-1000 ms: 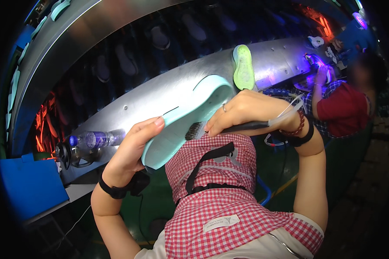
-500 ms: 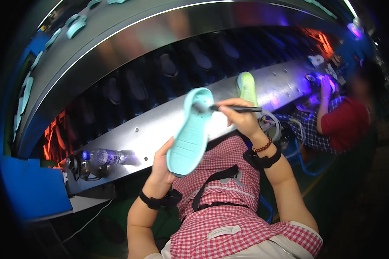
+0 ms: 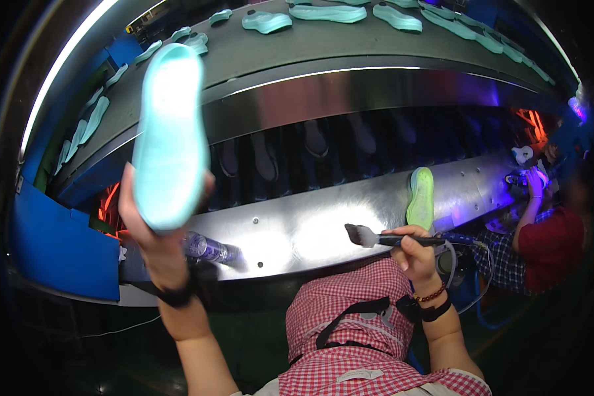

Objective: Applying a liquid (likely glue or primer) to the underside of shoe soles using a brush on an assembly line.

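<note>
My left hand [image 3: 142, 221] is closed around the heel end of a pale turquoise shoe sole [image 3: 171, 142], lifted high on the left, in front of the conveyor. The sole is overexposed and slightly blurred, so its surface detail is lost. In my right hand [image 3: 416, 256] is a brush [image 3: 402, 240] with a black handle, pinched between fingers and thumb. Its dark, soft bristles point left above the metal ledge [image 3: 303, 231]. Just beyond that hand, a yellow-green shoe sole [image 3: 421, 197] lies on the ledge, apart from the brush.
A curved conveyor belt [image 3: 336, 53] carries several turquoise soles along the back. Under it, dark soles [image 3: 315, 138] sit in a shadowed recess. A clear bottle [image 3: 204, 248] lies on the ledge at left, near a blue panel [image 3: 59, 244]. A co-worker in red [image 3: 551, 247] sits at right.
My left hand has carried the turquoise sole up and left, away from the brush. My right hand, still holding the brush, now sits lower and farther right. The view has shifted, showing more conveyor.
</note>
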`<action>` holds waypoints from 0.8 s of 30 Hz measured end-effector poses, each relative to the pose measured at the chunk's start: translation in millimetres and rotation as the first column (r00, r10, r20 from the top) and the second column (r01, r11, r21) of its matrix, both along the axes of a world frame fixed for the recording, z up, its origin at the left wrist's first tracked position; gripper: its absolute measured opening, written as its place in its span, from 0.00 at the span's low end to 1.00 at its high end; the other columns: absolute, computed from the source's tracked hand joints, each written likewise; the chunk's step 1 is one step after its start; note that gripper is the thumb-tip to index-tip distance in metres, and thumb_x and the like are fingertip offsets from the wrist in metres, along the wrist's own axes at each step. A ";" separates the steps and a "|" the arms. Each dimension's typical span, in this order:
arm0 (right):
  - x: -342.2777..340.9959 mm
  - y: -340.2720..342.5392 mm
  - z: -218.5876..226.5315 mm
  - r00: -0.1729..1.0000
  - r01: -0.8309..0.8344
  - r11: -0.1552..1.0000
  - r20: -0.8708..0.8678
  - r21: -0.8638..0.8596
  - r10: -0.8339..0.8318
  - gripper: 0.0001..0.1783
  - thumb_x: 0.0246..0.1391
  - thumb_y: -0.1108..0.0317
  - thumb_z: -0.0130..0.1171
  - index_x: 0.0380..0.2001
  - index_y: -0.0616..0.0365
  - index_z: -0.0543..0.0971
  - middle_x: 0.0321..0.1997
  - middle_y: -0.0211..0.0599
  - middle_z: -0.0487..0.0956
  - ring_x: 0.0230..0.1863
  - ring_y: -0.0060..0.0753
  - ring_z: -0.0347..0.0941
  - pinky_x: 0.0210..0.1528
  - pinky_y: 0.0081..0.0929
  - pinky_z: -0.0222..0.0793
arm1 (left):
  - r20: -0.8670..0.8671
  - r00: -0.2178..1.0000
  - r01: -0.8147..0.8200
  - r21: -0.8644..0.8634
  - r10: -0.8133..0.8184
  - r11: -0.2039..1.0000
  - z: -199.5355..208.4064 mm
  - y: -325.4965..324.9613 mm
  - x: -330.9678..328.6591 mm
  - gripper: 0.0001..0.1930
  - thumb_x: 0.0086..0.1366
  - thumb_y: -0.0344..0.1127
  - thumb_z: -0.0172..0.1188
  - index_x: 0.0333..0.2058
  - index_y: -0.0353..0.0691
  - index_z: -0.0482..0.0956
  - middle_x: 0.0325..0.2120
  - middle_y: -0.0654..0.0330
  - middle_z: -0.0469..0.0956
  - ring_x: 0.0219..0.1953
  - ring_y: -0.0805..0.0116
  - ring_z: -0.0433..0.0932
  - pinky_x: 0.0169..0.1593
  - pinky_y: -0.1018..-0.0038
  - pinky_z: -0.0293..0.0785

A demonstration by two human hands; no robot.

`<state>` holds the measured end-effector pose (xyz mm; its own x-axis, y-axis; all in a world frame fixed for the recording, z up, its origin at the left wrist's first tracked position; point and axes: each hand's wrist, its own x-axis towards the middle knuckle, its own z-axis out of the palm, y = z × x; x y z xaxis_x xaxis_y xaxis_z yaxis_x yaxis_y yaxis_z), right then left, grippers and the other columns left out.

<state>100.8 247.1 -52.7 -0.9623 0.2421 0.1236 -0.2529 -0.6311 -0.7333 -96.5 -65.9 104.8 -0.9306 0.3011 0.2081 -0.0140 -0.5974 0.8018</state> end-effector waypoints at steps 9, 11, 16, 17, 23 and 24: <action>-19.3 6.0 -23.7 0.988 0.013 0.998 0.152 -0.065 -0.003 0.11 0.53 0.74 0.49 0.39 0.67 0.74 0.39 0.53 0.77 0.14 0.20 0.64 0.17 0.13 0.60 | -0.014 0.872 -0.447 -0.430 0.490 0.784 77.7 -38.4 -198.8 0.37 0.59 0.48 0.50 0.60 0.35 0.46 0.61 0.50 0.48 0.58 0.56 0.57 0.59 0.59 0.52; -21.6 14.3 -30.7 0.983 0.038 0.996 0.183 -0.085 -0.022 0.11 0.53 0.74 0.49 0.38 0.66 0.74 0.39 0.51 0.77 0.16 0.21 0.66 0.20 0.14 0.62 | -0.303 0.917 -0.386 -0.840 0.261 0.382 93.5 -25.4 -214.0 0.34 0.56 0.48 0.54 0.56 0.33 0.57 0.57 0.50 0.56 0.54 0.59 0.61 0.58 0.62 0.55; -34.1 14.2 -34.5 0.966 0.046 0.989 0.260 -0.142 -0.008 0.11 0.52 0.75 0.50 0.37 0.70 0.74 0.37 0.51 0.77 0.20 0.23 0.70 0.24 0.15 0.67 | -0.692 0.706 -0.667 -0.578 -0.151 -0.470 95.7 17.0 -262.0 0.38 0.52 0.45 0.58 0.60 0.46 0.54 0.61 0.48 0.48 0.62 0.51 0.52 0.61 0.60 0.52; -35.4 15.1 -36.4 0.966 0.042 0.986 0.259 -0.159 0.001 0.11 0.52 0.75 0.49 0.37 0.70 0.74 0.36 0.50 0.77 0.20 0.24 0.70 0.25 0.16 0.67 | -0.696 0.700 -0.676 -0.578 -0.156 -0.458 94.1 33.7 -261.8 0.38 0.52 0.45 0.58 0.60 0.46 0.54 0.61 0.48 0.48 0.62 0.51 0.52 0.61 0.60 0.52; -32.9 21.3 -51.0 0.959 0.038 0.977 0.281 -0.208 0.022 0.11 0.51 0.74 0.51 0.37 0.69 0.74 0.36 0.51 0.77 0.21 0.25 0.71 0.24 0.16 0.67 | -0.447 0.878 -0.452 -0.650 -0.175 -0.611 90.3 60.5 -287.7 0.43 0.51 0.45 0.59 0.63 0.55 0.44 0.60 0.51 0.54 0.61 0.47 0.54 0.61 0.58 0.50; -32.8 23.3 -51.9 0.956 0.038 0.977 0.291 -0.208 0.025 0.11 0.51 0.74 0.51 0.37 0.69 0.74 0.36 0.50 0.77 0.21 0.25 0.71 0.24 0.16 0.67 | -0.534 0.828 -0.520 -0.616 -0.170 -0.592 87.9 55.0 -289.0 0.38 0.49 0.46 0.60 0.59 0.48 0.56 0.53 0.47 0.65 0.59 0.49 0.58 0.59 0.60 0.55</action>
